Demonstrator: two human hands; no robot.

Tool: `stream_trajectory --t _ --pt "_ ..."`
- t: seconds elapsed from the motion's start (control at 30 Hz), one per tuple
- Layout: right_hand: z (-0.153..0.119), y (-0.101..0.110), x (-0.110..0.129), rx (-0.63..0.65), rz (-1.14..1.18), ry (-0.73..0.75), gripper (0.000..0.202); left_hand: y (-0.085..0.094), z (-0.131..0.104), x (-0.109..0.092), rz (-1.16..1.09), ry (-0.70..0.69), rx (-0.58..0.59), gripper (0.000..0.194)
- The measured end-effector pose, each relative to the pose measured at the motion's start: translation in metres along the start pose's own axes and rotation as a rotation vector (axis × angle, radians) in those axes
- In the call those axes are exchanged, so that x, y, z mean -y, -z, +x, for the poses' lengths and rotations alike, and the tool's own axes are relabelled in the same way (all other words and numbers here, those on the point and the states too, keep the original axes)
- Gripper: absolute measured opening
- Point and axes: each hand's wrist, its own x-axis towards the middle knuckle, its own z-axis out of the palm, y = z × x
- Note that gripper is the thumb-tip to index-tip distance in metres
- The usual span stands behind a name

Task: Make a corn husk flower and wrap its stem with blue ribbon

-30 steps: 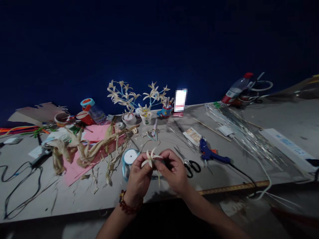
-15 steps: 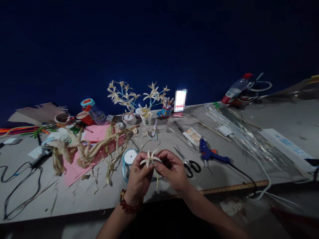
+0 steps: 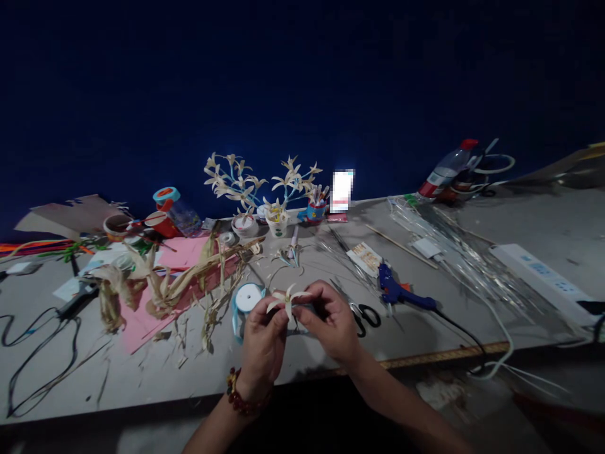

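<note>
A pale, star-shaped flower with narrow petals (image 3: 288, 301) is pinched between my two hands above the front of the table. My left hand (image 3: 267, 328), with a beaded bracelet at its wrist, is closed on the flower's left side. On the right side, the fingers of my right hand (image 3: 333, 321) are closed on it too. Just behind my left hand lies a ribbon roll (image 3: 248, 297) with blue ribbon. Black-handled scissors (image 3: 367, 317) lie right of my right hand, their blades partly hidden.
Dried husks (image 3: 163, 290) and pink paper (image 3: 137, 328) lie left. Potted flower branches (image 3: 277, 224) stand at the back, beside a lit phone (image 3: 341, 191). A blue glue gun (image 3: 404, 295), wires (image 3: 467, 265) and a power strip (image 3: 543, 277) are on the right.
The flower has turned in my fingers and shifted slightly right. The strip that hung below it no longer shows. My left wrist has moved a little.
</note>
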Motion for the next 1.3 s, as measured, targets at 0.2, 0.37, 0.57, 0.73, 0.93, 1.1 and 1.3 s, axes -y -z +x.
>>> stream_trajectory --t 0.2,0.37,0.57,0.73,0.93,1.1,1.3 --pt "0.005 0.005 0.004 0.033 0.096 -0.067 0.03 -0.001 -0.001 -0.001 0.022 -0.029 0.058 0.021" --pt "0.008 0.008 0.005 0.081 0.245 -0.173 0.038 0.002 0.0 0.002 0.038 -0.045 0.071 0.02" --pt "0.008 0.01 0.009 0.112 0.279 -0.265 0.04 0.0 0.0 0.001 0.06 0.0 0.066 0.024" --pt "0.007 0.013 0.012 0.146 0.253 -0.25 0.035 -0.003 0.0 0.0 0.022 0.032 0.042 0.023" --pt "0.002 0.013 0.007 0.124 0.001 -0.168 0.023 -0.002 0.002 0.003 -0.061 0.078 -0.023 0.025" --pt "-0.002 0.011 0.005 0.11 -0.037 -0.117 0.014 -0.004 0.002 -0.001 -0.092 0.102 -0.052 0.027" --pt "0.0 0.009 0.005 0.108 -0.057 -0.143 0.016 -0.005 0.001 -0.002 -0.113 0.127 -0.041 0.027"
